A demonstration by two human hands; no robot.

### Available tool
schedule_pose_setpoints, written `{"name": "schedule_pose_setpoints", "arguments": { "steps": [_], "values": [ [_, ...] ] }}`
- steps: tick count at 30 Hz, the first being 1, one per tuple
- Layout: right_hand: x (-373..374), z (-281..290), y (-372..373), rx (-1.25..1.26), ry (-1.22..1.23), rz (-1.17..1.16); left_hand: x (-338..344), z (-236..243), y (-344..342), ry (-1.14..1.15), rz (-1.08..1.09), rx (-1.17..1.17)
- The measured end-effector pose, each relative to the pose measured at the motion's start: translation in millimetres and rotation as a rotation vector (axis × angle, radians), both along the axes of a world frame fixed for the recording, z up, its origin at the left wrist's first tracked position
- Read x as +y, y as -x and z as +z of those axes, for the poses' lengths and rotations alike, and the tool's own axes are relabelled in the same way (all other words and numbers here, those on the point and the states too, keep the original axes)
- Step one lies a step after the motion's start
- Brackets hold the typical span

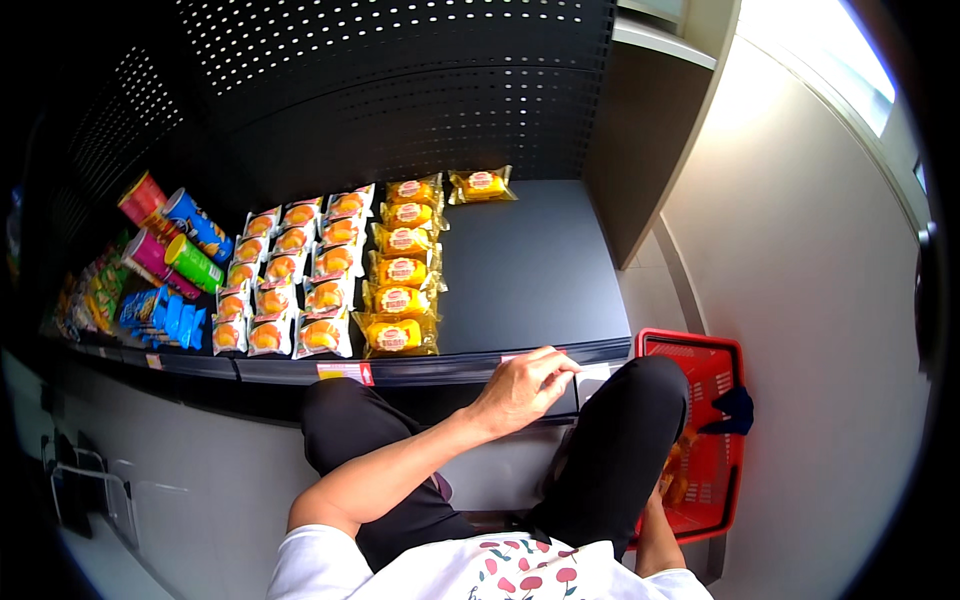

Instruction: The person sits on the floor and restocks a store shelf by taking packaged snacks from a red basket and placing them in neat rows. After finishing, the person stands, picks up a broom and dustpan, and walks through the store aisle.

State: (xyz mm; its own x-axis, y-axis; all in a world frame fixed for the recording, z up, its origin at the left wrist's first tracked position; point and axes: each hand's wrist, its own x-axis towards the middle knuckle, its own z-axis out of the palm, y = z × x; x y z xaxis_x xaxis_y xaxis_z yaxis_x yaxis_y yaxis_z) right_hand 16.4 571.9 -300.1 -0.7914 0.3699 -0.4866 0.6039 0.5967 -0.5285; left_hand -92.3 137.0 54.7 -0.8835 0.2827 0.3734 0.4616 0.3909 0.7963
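Reckoned from the middle of the view, the dark shelf took up twelve o'clock, the largest thing there. Next in size, the red basket stood at four o'clock, beside the person's right thigh. The block of white-wrapped packets sat in three columns at nine o'clock, and a single column of golden packets at ten, alongside it. The left hand hung at five o'clock near the shelf's front edge, its fingers loosely bent and parted, with nothing visible in them. The right hand, farther out toward five, was mostly hidden at the basket; whether its fingers had closed on anything could not be told. Smallest came the orange-yellow packets inside the basket, close to that hand, and one lone golden packet at twelve, at the shelf's back. The step in hand seemed to be reaching into the basket; the next move probably called for a light grip on one packet and a lift clear of the rim.
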Motion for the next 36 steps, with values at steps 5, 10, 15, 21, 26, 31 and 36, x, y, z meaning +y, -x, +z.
{"name": "schedule_pose_setpoints", "arguments": {
  "steps": [5, 10, 15, 21, 26, 31, 36],
  "values": [
    [-20.4, 2.6, -10.0, -0.192, -0.149, 0.1, -1.2, -3.8, -1.4, 0.044, -0.007, 0.017],
    [-22.9, 1.7, 3.5, -0.26, -0.227, 0.124, 1.5, -10.3, -1.7, 0.032, -0.019, 0.074],
    [-27.0, 1.8, 10.1, -0.286, -0.252, 0.158, -1.4, -13.7, -5.0, 0.042, -0.006, 0.042],
    [-9.5, 13.8, -2.9, -0.25, -0.212, 0.129, 2.4, -12.3, 0.7, 0.009, -0.019, 0.088],
    [31.9, 27.2, -19.7, -0.026, -0.014, 0.026, -1.7, 0.6, -5.7, -0.022, -0.016, 0.008],
    [-4.0, 155.2, -6.9, 0.325, 0.495, -0.236, -4.0, -2.4, -11.2, -0.032, -0.044, -0.168],
    [-62.0, 317.6, 39.0, 0.749, 0.618, -0.226, 5.2, 9.6, -10.3, -0.191, -0.099, -0.286]
  ]
}}
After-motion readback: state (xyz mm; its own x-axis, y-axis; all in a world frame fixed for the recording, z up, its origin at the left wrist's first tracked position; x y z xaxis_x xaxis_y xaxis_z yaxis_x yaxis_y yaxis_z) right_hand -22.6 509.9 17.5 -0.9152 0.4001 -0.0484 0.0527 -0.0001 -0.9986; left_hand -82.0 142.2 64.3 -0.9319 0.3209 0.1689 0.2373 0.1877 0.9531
